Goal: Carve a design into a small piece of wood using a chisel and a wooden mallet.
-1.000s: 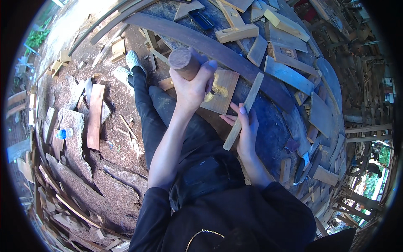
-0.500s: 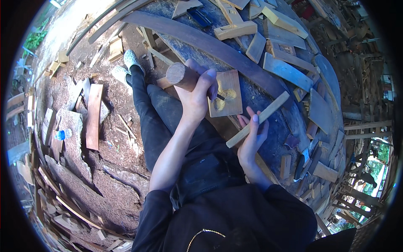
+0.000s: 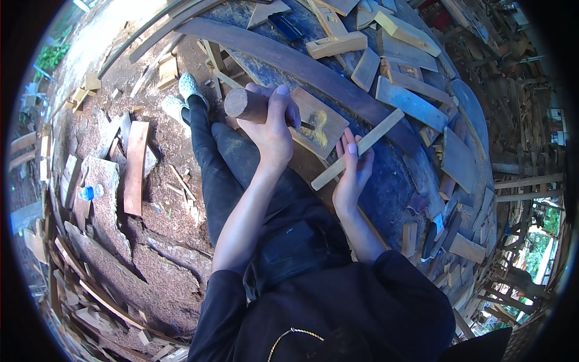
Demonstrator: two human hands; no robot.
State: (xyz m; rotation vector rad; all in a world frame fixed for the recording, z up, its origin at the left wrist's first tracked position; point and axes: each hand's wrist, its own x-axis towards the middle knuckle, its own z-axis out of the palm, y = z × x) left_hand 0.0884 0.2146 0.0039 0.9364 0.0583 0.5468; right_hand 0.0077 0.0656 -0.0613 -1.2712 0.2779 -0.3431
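Across the right half of the view, a broad, blue-grey work surface (image 3: pixel 386 202) bears scattered timber offcuts (image 3: pixel 459 160). At its edge nearest the lap is a flat, rectangular, light-brown wooden board (image 3: pixel 333 125); a lobed, yellowish recess (image 3: pixel 320 138) appears already hollowed, the surrounding face flat and uncut, so carving seems part done, though depth and finish cannot be judged. Left hand (image 3: pixel 271 123): curled tightly around a thick, brown, cylindrical wooden piece (image 3: pixel 246 105). Right hand (image 3: pixel 351 179): fingers largely extended, thumb lightly pinning a narrow, pale wooden strip (image 3: pixel 375 134). Thin, dark rod (image 3: pixel 307 125): projects from the left fist over the board.
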